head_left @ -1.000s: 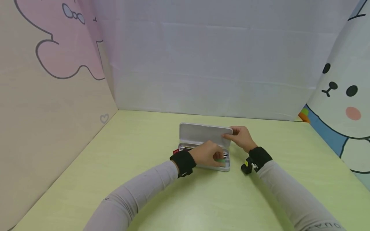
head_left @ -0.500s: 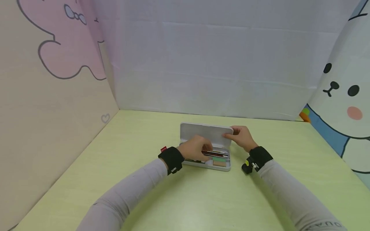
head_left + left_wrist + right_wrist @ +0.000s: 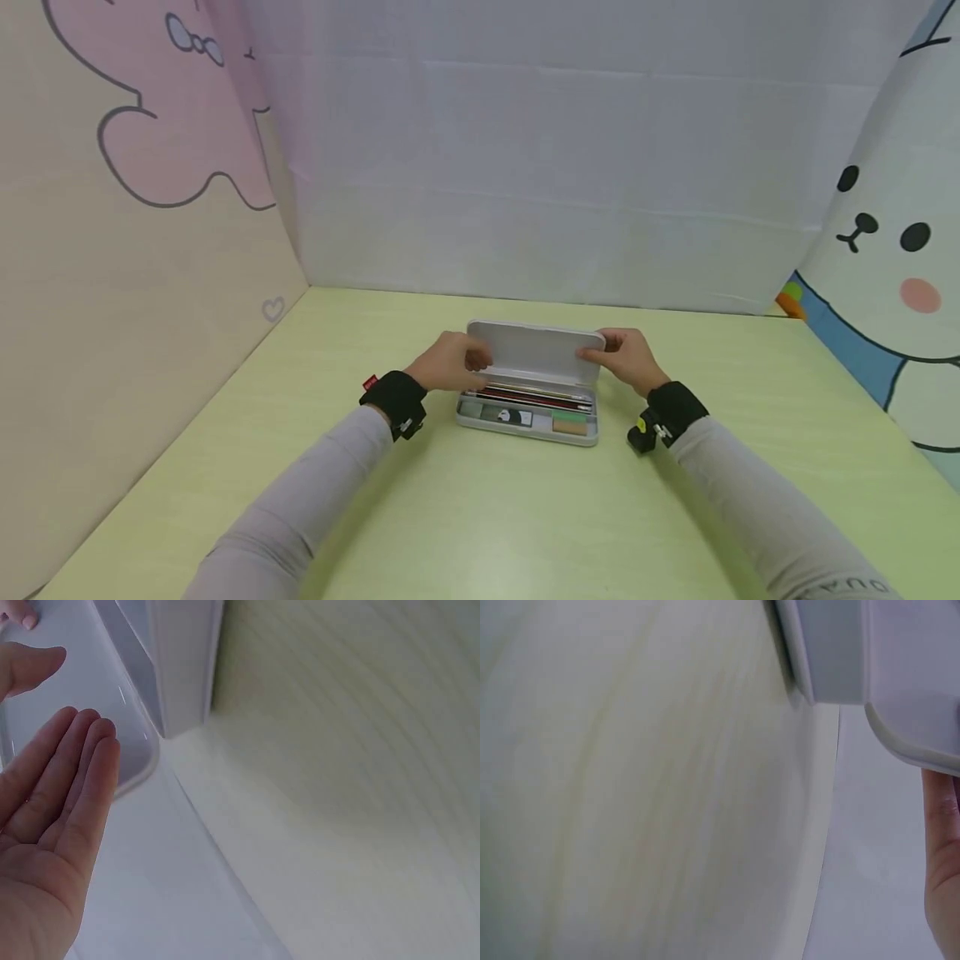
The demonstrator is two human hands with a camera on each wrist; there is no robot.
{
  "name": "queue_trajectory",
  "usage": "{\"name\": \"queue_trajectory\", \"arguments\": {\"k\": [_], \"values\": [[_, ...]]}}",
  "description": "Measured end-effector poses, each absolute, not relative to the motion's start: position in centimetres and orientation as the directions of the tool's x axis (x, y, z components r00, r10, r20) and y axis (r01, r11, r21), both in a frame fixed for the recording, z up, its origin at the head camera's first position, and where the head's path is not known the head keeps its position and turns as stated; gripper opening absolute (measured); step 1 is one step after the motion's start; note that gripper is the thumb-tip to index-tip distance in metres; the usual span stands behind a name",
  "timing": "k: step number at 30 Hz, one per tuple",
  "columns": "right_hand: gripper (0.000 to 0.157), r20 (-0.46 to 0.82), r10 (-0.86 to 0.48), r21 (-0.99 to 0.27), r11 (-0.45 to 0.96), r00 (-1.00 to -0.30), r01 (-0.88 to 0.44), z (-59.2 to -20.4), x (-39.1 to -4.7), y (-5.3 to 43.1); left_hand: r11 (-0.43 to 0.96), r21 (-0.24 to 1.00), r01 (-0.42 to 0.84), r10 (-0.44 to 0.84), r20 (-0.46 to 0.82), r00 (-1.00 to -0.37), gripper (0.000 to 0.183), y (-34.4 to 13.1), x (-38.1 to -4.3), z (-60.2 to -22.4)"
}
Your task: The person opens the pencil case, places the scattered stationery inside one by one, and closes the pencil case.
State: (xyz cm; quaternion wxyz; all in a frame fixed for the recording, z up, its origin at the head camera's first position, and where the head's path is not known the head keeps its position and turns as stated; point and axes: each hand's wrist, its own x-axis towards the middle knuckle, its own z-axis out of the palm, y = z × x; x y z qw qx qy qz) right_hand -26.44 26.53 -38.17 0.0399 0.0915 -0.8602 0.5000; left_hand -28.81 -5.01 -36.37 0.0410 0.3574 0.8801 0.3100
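A white pencil case (image 3: 542,435) lies on the table with its lid (image 3: 525,348) raised. Pencils (image 3: 536,397) fill its rear compartment. The front one holds an eraser with a panda-like picture (image 3: 514,417) and a green-and-tan block (image 3: 569,423). My right hand (image 3: 627,360) pinches the lid's upper right corner between thumb and fingers. At the left end of the case is my left hand (image 3: 452,362), overlapping the lid's left edge in the head view. In the left wrist view its fingers (image 3: 64,776) are nearly straight, with nothing between them and the thumb.
The pale yellow table (image 3: 480,517) spreads around the case. A white sheet (image 3: 540,167) hangs behind it. Patterned panels with cartoon figures stand at the left (image 3: 150,275) and right (image 3: 892,275). Both wrists wear black bands.
My left hand has moved left from over the case's right part to its left end, uncovering the pencils and erasers. My right hand stays on the lid corner.
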Motion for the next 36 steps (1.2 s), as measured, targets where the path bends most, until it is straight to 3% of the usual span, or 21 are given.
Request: {"name": "queue_trajectory", "arguments": {"k": [5, 12, 23, 36], "values": [[0.034, 0.163, -0.124, -0.849, 0.488, -0.979, -0.203, -38.1, -26.4, 26.5, 0.579, 0.603, 0.548, 0.567, 0.184, -0.802, 0.025, -7.5, -29.6, -37.5], [0.033, 0.169, -0.125, -0.837, 0.506, -0.978, -0.210, -38.0, -26.5, 26.8, 0.534, 0.724, 0.438, 0.424, 0.219, -0.879, 0.049, -8.5, -31.3, -38.6], [0.035, 0.155, -0.139, -0.828, 0.521, -0.978, -0.205, -37.8, -26.5, 26.6, 0.401, 0.816, 0.417, 0.476, 0.203, -0.856, 0.044, -6.0, -33.4, -38.9], [0.029, 0.192, -0.171, -0.772, 0.582, -0.966, -0.256, -37.5, -26.9, 26.6, 0.404, 0.756, 0.515, 0.480, 0.304, -0.823, 0.023, -4.3, -32.9, -39.0]]}}
